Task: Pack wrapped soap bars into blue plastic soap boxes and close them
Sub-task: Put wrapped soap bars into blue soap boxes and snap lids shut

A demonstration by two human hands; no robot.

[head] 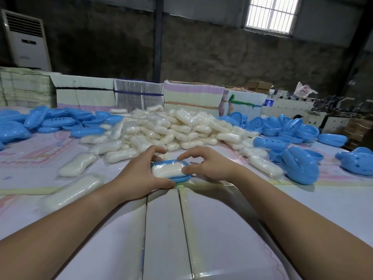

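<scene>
Wrapped white soap bar (169, 171) lies in open blue soap box (181, 179).

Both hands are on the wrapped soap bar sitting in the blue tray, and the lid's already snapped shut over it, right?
Not quite. The head view shows both hands, left hand and right hand, on the wrapped soap bar sitting in the blue tray, but no lid is over it: the bar lies uncovered, its wrapper fully in sight.

Packing workshop or warehouse. Bare concrete wall (201, 57), barred window (271, 15). Strapped carton stacks (139, 93) behind heaped wrapped soaps (171, 126) and blue boxes (292, 128).
</scene>
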